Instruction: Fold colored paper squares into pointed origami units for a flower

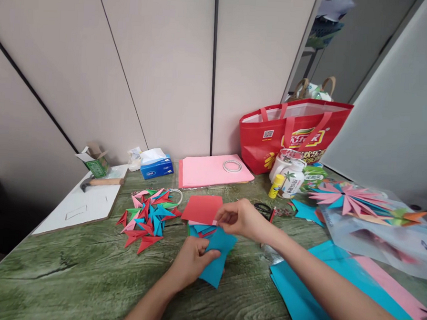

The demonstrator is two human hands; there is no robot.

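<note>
Left hand [193, 258]: fingers gripping blue paper [220, 256]. Right hand [242, 219]: fingers bunched at its far edge, hold unclear.

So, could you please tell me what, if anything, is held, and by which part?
The left hand grips the blue paper by its left side; whether the right hand pinches anything is unclear.

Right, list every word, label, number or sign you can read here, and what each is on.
"HUAN": red bag, under its logo; the rest is unclear.
"欢乐": same bag, lower print, partly hidden.
QR code: same bag, too small to decode.
Too small or blurred to read: print on the blue tissue box, green carton, white bottle, small green box.
</note>
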